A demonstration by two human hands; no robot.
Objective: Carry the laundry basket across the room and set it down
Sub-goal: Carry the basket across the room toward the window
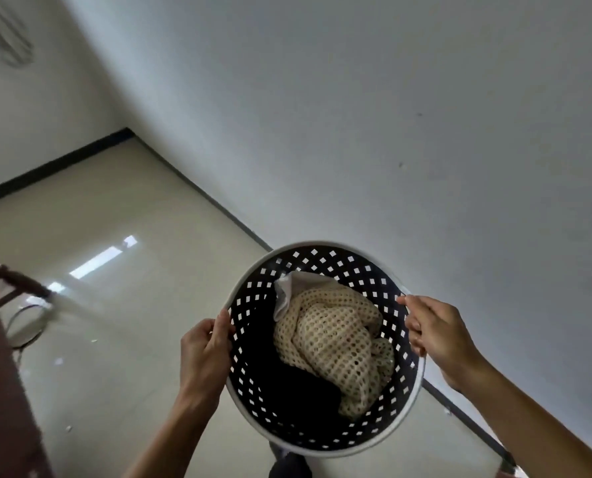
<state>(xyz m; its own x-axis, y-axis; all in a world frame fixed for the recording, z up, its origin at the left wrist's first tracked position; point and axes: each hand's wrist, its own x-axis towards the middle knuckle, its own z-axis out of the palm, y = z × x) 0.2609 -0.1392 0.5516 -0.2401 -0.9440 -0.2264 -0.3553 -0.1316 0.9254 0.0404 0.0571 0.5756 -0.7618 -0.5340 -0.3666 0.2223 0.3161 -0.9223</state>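
A round laundry basket with a white rim and a dark perforated wall hangs in front of me, seen from above. Inside lie a cream mesh garment, a bit of white cloth and some dark clothing. My left hand grips the rim on the left side, fingers curled over the edge. On the right side of the rim my right hand holds on with its fingers closed around it. The basket is off the floor, close to the white wall.
A white wall runs diagonally on the right with a dark baseboard. Glossy beige floor tiles spread to the left. Dark wooden furniture stands at the left edge, with a round metal ring beside it.
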